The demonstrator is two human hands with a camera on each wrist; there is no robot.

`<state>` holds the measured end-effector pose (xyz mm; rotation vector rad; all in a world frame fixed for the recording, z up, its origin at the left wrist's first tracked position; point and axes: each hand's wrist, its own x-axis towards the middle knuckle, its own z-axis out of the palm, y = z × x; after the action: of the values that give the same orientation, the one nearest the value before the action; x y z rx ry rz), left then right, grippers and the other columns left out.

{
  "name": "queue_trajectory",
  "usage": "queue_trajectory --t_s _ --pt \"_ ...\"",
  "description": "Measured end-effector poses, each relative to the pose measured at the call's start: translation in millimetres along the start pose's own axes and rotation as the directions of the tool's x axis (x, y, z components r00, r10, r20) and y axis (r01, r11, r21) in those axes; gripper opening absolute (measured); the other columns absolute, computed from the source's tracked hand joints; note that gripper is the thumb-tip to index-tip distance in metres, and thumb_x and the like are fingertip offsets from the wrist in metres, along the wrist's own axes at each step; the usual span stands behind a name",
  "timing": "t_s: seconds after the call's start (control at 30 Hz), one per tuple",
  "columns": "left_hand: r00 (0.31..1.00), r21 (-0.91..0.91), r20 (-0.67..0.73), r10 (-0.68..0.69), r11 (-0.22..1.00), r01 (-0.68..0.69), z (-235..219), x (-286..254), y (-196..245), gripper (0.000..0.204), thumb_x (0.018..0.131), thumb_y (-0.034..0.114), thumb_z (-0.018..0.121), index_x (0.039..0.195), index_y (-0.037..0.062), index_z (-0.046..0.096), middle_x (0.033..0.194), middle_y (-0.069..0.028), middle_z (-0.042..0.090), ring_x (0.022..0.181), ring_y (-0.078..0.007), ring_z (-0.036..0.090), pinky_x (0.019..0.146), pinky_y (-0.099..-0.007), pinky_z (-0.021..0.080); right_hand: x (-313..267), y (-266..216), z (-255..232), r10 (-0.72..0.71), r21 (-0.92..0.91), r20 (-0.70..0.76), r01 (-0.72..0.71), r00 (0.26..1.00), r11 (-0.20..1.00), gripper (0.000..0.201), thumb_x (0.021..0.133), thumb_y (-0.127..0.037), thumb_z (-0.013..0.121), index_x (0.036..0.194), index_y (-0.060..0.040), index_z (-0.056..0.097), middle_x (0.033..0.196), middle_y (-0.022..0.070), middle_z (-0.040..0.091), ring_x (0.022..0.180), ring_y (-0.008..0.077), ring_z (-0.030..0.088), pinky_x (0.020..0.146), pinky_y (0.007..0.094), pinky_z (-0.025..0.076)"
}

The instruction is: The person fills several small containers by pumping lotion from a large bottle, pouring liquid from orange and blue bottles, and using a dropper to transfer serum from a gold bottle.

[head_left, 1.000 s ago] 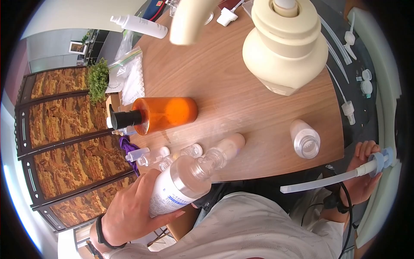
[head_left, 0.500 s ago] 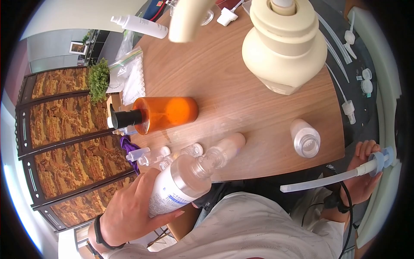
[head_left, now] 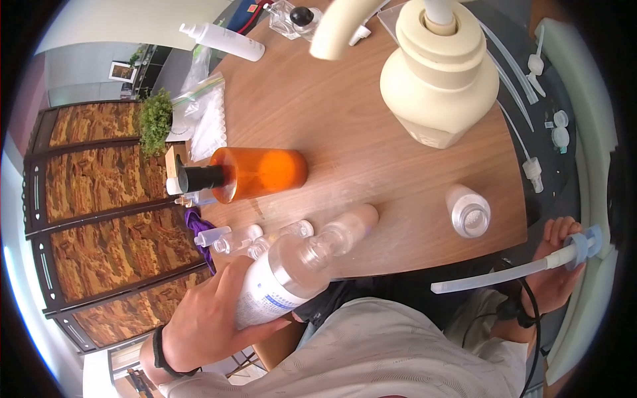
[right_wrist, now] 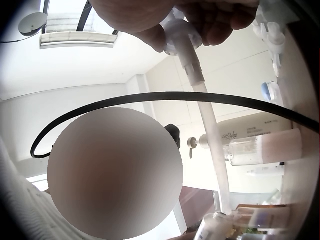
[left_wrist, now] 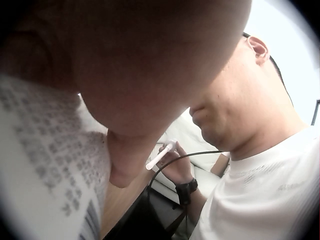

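The left hand (head_left: 209, 315) grips a clear bottle with a white, blue-printed label (head_left: 265, 296), tilted with its open neck toward the upper right. In the left wrist view that label (left_wrist: 47, 150) fills the lower left beside the large, blurred hand (left_wrist: 135, 65). Off to the right, the right hand (head_left: 556, 275) holds a pump head by its pale blue collar (head_left: 584, 247), its translucent tube (head_left: 488, 278) pointing left over the lap. From the right wrist, fingers (right_wrist: 220, 22) show around the collar (right_wrist: 182, 37), with the tube (right_wrist: 212, 135) hanging down.
On the wooden table (head_left: 345, 132) stand a large cream pump bottle (head_left: 441, 93), an orange bottle (head_left: 265, 172), an open clear bottle (head_left: 469, 212) and several small clear bottles near the left hand. Loose pump parts (head_left: 533, 174) lie on the dark surface at right.
The head view has shifted slightly, bringing a black-knobbed glass bottle into sight at the top. Both hands keep their holds; the left hand and its bottle appear slightly further right.
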<state>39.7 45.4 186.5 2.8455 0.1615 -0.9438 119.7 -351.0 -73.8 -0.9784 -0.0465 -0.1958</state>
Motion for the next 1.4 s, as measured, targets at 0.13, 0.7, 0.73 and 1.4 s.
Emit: queue_trajectory --t_s 0.13,0.7,0.73,1.4 --pt "0.999 -0.025 -0.034 0.034 0.999 -0.035 8.0 -1.7 -2.6 0.086 0.082 0.047 0.087 0.137 -0.0061 0.047 0.099 -0.0259 0.068 0.083 -0.0439 0.074 0.068 -0.0467 0.060 -2.1 0.6 -9.8 0.014 0.011 0.013 -0.014 1.000 1.000 0.065 0.098 -0.051 0.061 0.127 0.0057 0.044 0.107 0.0112 0.040 0.099 0.0211 0.038 0.089 0.0361 0.029" --pt "0.966 -0.357 -0.214 0.145 0.909 -0.216 62.8 -22.2 -31.6 0.086 0.080 0.041 0.091 0.140 -0.0031 0.047 0.116 -0.0242 0.067 0.098 -0.0427 0.072 0.081 -0.0478 0.061 -10.6 -9.2 11.8 -0.031 0.099 0.078 0.023 0.997 0.995 0.055 0.100 -0.040 0.067 0.126 0.0039 0.046 0.106 0.0089 0.041 0.095 0.0199 0.040 0.090 0.0355 0.033" --pt "0.957 -0.390 -0.230 0.177 0.884 -0.258 69.4 -22.8 -35.2 0.086 0.080 0.040 0.091 0.140 -0.0023 0.047 0.119 -0.0235 0.066 0.101 -0.0420 0.072 0.084 -0.0477 0.060 -12.0 -13.9 20.0 -0.042 0.094 0.071 0.036 0.997 0.995 0.056 0.100 -0.041 0.068 0.126 0.0036 0.046 0.106 0.0088 0.042 0.096 0.0200 0.040 0.090 0.0357 0.033" --pt "0.733 -0.574 -0.505 0.456 0.457 -0.680 194.8 -38.7 -101.0 0.078 0.083 0.035 0.088 0.144 0.0031 0.049 0.125 -0.0177 0.063 0.114 -0.0382 0.065 0.095 -0.0445 0.056 -92.4 -72.2 175.2 -0.306 -0.153 0.441 0.407 0.844 0.901 0.065 0.095 -0.061 0.066 0.120 -0.0020 0.054 0.102 0.0067 0.046 0.089 0.0182 0.041 0.080 0.0348 0.032"
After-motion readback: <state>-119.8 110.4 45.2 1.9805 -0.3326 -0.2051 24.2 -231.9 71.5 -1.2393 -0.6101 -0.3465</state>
